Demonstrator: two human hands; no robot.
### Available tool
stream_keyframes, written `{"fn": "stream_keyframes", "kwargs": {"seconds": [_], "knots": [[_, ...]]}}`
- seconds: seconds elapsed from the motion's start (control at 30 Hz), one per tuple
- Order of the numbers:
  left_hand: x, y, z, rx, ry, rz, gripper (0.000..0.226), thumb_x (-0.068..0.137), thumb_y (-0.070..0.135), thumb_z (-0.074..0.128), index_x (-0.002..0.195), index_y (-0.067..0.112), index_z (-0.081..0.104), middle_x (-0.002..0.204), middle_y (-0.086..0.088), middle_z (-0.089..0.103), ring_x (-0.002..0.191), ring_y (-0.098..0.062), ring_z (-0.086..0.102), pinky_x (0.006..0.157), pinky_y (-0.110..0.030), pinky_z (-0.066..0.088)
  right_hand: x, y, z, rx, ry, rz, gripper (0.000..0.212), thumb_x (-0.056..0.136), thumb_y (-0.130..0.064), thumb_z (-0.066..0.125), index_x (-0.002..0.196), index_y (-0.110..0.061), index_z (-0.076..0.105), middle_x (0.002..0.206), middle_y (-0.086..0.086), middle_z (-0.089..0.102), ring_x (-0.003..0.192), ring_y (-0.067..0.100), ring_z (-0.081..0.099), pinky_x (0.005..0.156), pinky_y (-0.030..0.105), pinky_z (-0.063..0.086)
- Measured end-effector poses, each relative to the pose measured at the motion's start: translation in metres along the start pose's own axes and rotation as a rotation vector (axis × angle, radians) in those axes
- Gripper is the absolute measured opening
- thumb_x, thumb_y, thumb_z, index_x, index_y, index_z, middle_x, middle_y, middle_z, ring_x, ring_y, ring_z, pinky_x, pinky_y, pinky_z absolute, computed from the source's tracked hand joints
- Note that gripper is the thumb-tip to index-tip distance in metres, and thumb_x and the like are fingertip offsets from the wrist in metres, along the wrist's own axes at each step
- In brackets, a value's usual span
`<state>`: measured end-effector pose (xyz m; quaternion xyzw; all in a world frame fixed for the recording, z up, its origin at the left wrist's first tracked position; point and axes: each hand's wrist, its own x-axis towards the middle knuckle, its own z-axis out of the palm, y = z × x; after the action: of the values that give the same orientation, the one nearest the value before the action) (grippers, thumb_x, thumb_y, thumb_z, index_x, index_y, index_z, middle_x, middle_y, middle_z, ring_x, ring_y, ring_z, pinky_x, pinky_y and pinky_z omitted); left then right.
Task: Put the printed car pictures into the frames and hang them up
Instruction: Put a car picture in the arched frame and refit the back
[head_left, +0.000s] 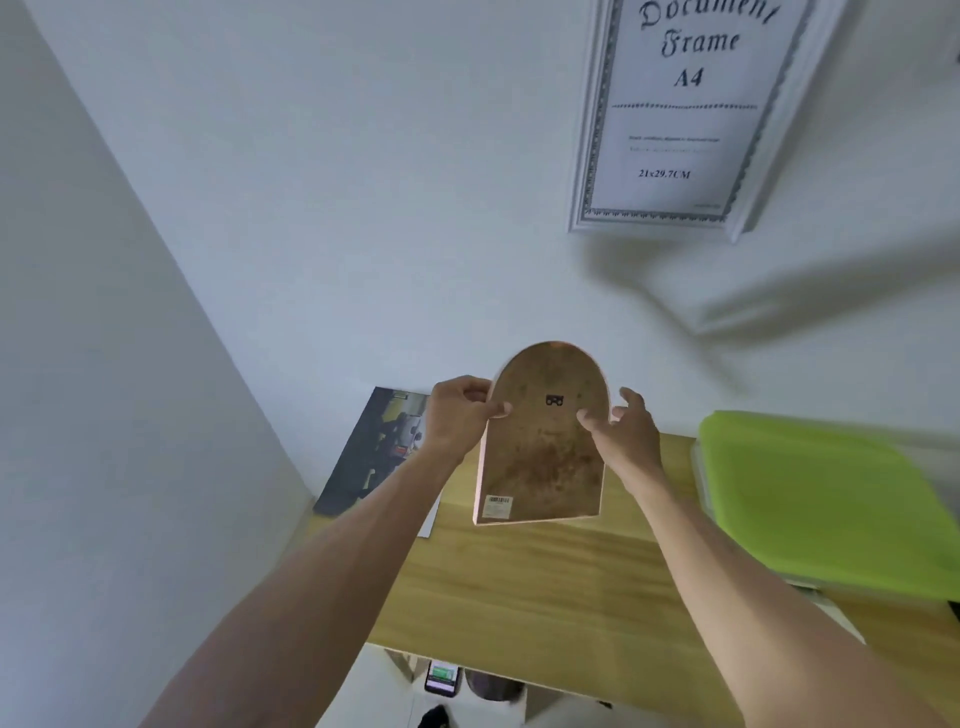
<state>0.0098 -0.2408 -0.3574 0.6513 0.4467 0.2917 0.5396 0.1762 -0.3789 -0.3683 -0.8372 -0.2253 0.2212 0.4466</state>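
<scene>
White wall (363, 182) fills most of the view, meeting a second wall at a corner on the left. Against it stands a wooden table (545, 582), the landmark for everything else. High above the table's right half, a white document frame (680, 114) hangs on the wall, tilted, and holds a sheet printed with "Document Frame A4". On the table's right end lies a bright green flat thing (821, 499), which looks like a folder or cloth; I cannot tell which. At the table's far left corner a printed picture (374, 452) leans against the wall, dark in tone, with its subject too blurred to make out.

Above the middle of the table, raised in front of the wall, is an arched frame (545, 441) of brown board, seen from the back. Its rounded end points up and its straight end down. A small black hanger sits near the top of the back, and a pale barcode label is stuck at the lower left corner.

Both hands clasp this frame near its arch. The left hand (460, 415) grips the left edge, with the thumb pressed on the back. The right hand (626, 431) grips the right edge, thumb on the back, fingers curled round the rim.

Below the table's near edge, on the floor, lies a phone (442, 678) with a lit screen.
</scene>
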Motion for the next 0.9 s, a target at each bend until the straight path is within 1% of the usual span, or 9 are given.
{"fn": "stream_keyframes", "kwargs": {"seconds": [0.17, 0.27, 0.4, 0.5, 0.57, 0.63, 0.7, 0.8, 0.9], "knots": [[-0.047, 0.037, 0.011, 0.135, 0.108, 0.171, 0.021, 0.066, 0.023, 0.084, 0.085, 0.025, 0.075, 0.076, 0.012, 0.072, 0.073, -0.008, 0.069, 0.072, -0.037, 0.061, -0.028, -0.049, -0.018, -0.035, -0.139, -0.167, 0.056, 0.092, -0.055, 0.054, 0.140, -0.026, 0.051, 0.134, -0.002, 0.059, 0.120, 0.019, 0.058, 0.091, 0.031, 0.047], [-0.078, 0.056, 0.018, 0.160, 0.131, 0.265, 0.018, 0.068, 0.025, 0.075, 0.086, 0.028, 0.073, 0.076, 0.013, 0.072, 0.072, -0.008, 0.068, 0.069, -0.035, 0.059, -0.043, -0.086, -0.028, 0.164, -0.211, -0.155, 0.052, 0.085, -0.061, 0.058, 0.125, -0.029, 0.060, 0.114, -0.006, 0.067, 0.103, 0.021, 0.065, 0.086, 0.042, 0.060], [-0.108, 0.073, 0.027, 0.070, 0.062, 0.382, 0.024, 0.074, 0.013, 0.075, 0.096, 0.023, 0.071, 0.088, 0.013, 0.071, 0.077, -0.006, 0.063, 0.070, -0.022, 0.053, -0.060, -0.111, -0.045, 0.371, -0.301, -0.102, 0.046, 0.073, -0.039, 0.074, 0.106, -0.008, 0.066, 0.093, 0.015, 0.076, 0.087, 0.029, 0.074, 0.081, 0.049, 0.061], [-0.117, 0.083, 0.021, 0.023, -0.061, 0.453, 0.039, 0.070, 0.012, 0.083, 0.106, 0.023, 0.071, 0.101, 0.013, 0.070, 0.086, -0.007, 0.063, 0.079, -0.017, 0.052, -0.067, -0.120, -0.061, 0.469, -0.240, -0.121, 0.024, 0.080, -0.010, 0.063, 0.102, -0.005, 0.071, 0.092, 0.018, 0.073, 0.075, 0.032, 0.072, 0.066, 0.040, 0.062], [-0.121, 0.089, 0.017, 0.056, -0.109, 0.496, 0.040, 0.070, 0.018, 0.086, 0.107, 0.024, 0.071, 0.104, 0.011, 0.070, 0.089, -0.006, 0.065, 0.082, -0.016, 0.052, -0.070, -0.126, -0.073, 0.494, -0.198, -0.141, 0.020, 0.081, -0.004, 0.061, 0.092, -0.009, 0.077, 0.085, 0.014, 0.072, 0.072, 0.032, 0.068, 0.060, 0.035, 0.060], [-0.124, 0.097, 0.010, 0.041, -0.044, 0.559, 0.035, 0.073, 0.019, 0.085, 0.105, 0.026, 0.071, 0.102, 0.007, 0.069, 0.085, -0.007, 0.066, 0.079, -0.019, 0.054, -0.075, -0.133, -0.084, 0.503, -0.179, -0.177, 0.018, 0.084, -0.007, 0.064, 0.086, -0.016, 0.078, 0.085, 0.009, 0.072, 0.073, 0.029, 0.067, 0.064, 0.037, 0.061], [-0.116, 0.107, -0.001, 0.059, 0.108, 0.630, 0.036, 0.078, 0.022, 0.082, 0.112, 0.023, 0.069, 0.108, 0.005, 0.066, 0.085, -0.011, 0.065, 0.077, -0.023, 0.055, -0.074, -0.140, -0.094, 0.497, -0.171, -0.227, 0.015, 0.089, -0.015, 0.065, 0.084, -0.022, 0.077, 0.086, 0.009, 0.070, 0.076, 0.028, 0.065, 0.072, 0.040, 0.059], [-0.094, 0.133, -0.026, 0.238, 0.285, 0.684, 0.049, 0.086, 0.025, 0.072, 0.133, 0.021, 0.057, 0.130, -0.001, 0.051, 0.107, -0.017, 0.058, 0.089, -0.029, 0.054, -0.068, -0.154, -0.107, 0.479, -0.142, -0.296, 0.012, 0.094, -0.026, 0.066, 0.097, -0.023, 0.077, 0.090, 0.004, 0.073, 0.086, 0.031, 0.068, 0.076, 0.041, 0.056], [-0.069, 0.161, -0.055, 0.381, 0.328, 0.675, 0.057, 0.092, 0.024, 0.064, 0.145, 0.022, 0.042, 0.140, -0.007, 0.042, 0.126, -0.024, 0.045, 0.105, -0.041, 0.041, -0.061, -0.175, -0.116, 0.503, -0.131, -0.399, 0.017, 0.092, -0.023, 0.068, 0.107, -0.025, 0.078, 0.098, -0.004, 0.077, 0.097, 0.022, 0.070, 0.086, 0.038, 0.054]]}}
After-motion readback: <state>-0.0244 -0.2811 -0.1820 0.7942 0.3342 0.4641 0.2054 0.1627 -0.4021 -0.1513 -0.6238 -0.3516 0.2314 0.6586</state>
